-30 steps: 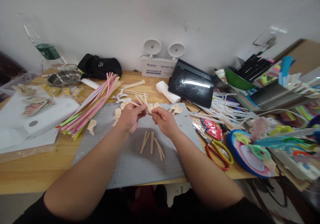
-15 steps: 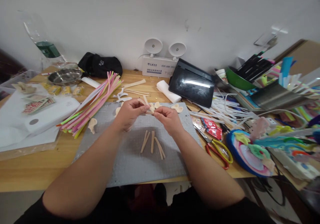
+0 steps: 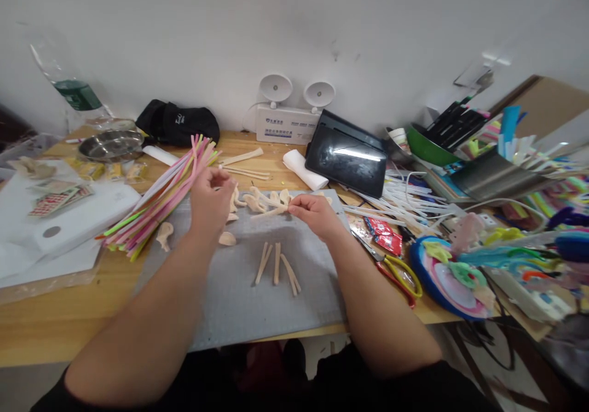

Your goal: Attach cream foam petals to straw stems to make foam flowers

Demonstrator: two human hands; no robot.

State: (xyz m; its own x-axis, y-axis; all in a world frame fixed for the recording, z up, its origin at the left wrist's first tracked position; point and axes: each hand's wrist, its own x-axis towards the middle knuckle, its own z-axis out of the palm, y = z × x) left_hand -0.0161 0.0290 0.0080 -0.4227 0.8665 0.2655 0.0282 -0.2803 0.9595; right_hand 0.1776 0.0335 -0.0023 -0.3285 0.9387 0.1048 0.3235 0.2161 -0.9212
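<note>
My right hand (image 3: pixel 313 214) pinches a cream fuzzy stick (image 3: pixel 268 213) that looks like a pipe cleaner, joined to a small cream shape at the fingertips. My left hand (image 3: pixel 209 197) is raised over the mat's far left part, apart from the right one, its fingers curled in. Whatever those fingers hold is hidden. Beside it lie cream petal-like pieces (image 3: pixel 253 201), and one half-round piece (image 3: pixel 227 238) sits nearer me. Several cut cream sticks (image 3: pixel 277 263) rest on the grey cutting mat (image 3: pixel 239 301) between my forearms.
Left of the mat lies a bundle of coloured pipe cleaners (image 3: pixel 151 209); a curled cream piece (image 3: pixel 164 235) is near it. Scissors (image 3: pixel 391 268) and a blue-rimmed round dish (image 3: pixel 453 277) are at right. A black tablet-like panel (image 3: pixel 347 157) leans behind, by a two-headed lamp (image 3: pixel 285 124).
My left hand has let go of the cream piece and moved left, away from my right hand. My right hand still holds the piece. The view has shifted slightly.
</note>
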